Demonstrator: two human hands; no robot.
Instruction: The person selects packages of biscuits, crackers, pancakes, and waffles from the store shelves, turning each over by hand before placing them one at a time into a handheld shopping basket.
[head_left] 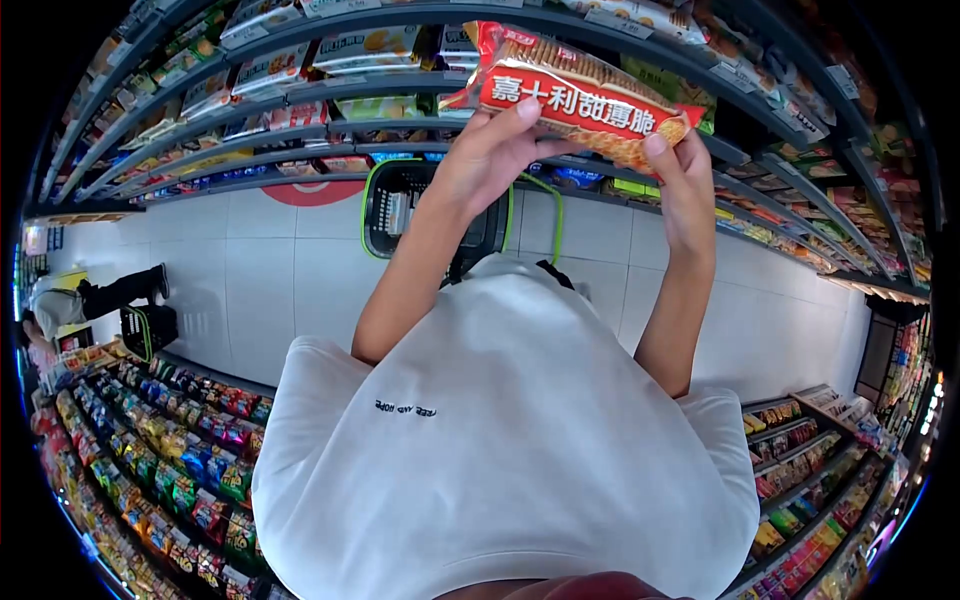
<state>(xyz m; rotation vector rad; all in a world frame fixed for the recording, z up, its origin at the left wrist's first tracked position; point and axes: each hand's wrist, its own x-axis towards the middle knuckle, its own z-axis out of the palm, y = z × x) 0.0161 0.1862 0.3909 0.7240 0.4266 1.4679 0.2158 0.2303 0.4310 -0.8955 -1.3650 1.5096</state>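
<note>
A long red biscuit packet point(565, 95) with white lettering and a clear window showing a row of thin biscuits is held up in front of the shelves. My left hand point(497, 150) grips its left part, thumb on the front face. At the packet's right end, my right hand point(684, 175) is closed with its thumb pressed on the front. Below it, partly behind my left forearm, is a black shopping basket point(376, 225) with a green rim. A pale item point(398, 212) lies inside, too small to name.
Shelves point(290, 90) of packaged snacks curve across the front. More snack racks point(190, 460) are behind me on the left, with others point(810, 480) on the right. A person point(95, 300) is at the far left near another black basket point(148, 330). Pale tiles point(260, 300) cover the floor.
</note>
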